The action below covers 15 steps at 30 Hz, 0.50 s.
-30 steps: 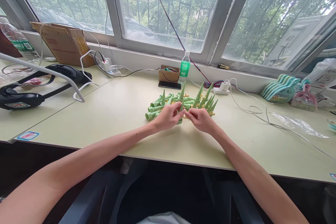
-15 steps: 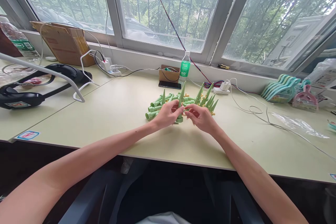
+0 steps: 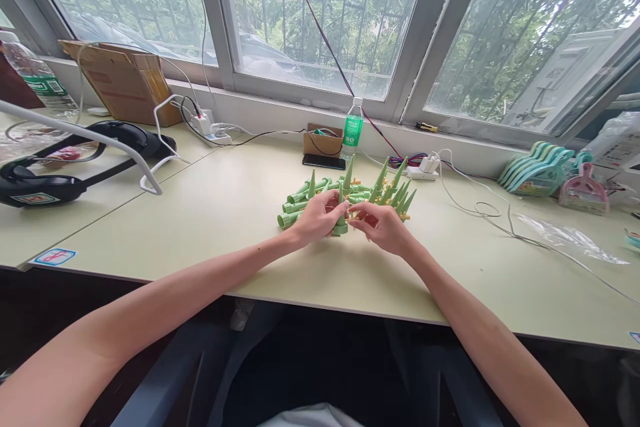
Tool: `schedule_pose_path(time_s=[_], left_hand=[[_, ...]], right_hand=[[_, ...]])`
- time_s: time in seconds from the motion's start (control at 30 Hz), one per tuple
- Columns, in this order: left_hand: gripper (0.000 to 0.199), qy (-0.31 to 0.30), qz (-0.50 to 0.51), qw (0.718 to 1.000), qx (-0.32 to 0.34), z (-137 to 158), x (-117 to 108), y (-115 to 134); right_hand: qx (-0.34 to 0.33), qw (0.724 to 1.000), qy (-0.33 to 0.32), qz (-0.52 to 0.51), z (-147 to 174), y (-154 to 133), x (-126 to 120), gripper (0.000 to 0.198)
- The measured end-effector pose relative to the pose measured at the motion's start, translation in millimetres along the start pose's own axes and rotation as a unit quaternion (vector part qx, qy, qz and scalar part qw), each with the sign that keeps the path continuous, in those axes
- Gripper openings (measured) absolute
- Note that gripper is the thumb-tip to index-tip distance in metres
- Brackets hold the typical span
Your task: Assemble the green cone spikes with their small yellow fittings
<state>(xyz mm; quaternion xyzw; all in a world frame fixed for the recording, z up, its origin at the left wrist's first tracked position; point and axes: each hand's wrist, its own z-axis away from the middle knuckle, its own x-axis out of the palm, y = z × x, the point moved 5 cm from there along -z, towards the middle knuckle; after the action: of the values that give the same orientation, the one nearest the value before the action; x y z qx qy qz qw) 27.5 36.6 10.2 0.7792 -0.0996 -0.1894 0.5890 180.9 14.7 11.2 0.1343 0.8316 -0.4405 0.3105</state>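
Observation:
A pile of green plastic cones (image 3: 300,203) with small yellow parts lies at the middle of the pale green table (image 3: 210,227). My left hand (image 3: 314,217) grips one green cone (image 3: 341,220), held upright just above the table. My right hand (image 3: 383,227) pinches a small yellow piece (image 3: 356,212) right beside that cone. Several more cones stand point-up behind my right hand (image 3: 395,187).
Behind the pile stand a green-labelled bottle (image 3: 353,128), a small cardboard box (image 3: 321,142) and a phone (image 3: 323,161). Cables and power strips (image 3: 427,165) run along the sill. A black headset (image 3: 75,163) lies left; teal dustpans (image 3: 537,170) and a plastic bag (image 3: 567,237) lie right.
The cone in my left hand has turned from lying low between the hands to standing upright. My right hand's fingers have shifted slightly up toward it.

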Motion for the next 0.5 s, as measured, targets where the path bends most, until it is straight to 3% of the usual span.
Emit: schedule_pose_path(time_s=[0.5], left_hand=[[0.034,-0.002,-0.001,1.0,0.002,0.7,1.3,-0.1]], right_hand=[[-0.003,1.0,-0.01,0.02,-0.6,1.7,1.7,0.024]])
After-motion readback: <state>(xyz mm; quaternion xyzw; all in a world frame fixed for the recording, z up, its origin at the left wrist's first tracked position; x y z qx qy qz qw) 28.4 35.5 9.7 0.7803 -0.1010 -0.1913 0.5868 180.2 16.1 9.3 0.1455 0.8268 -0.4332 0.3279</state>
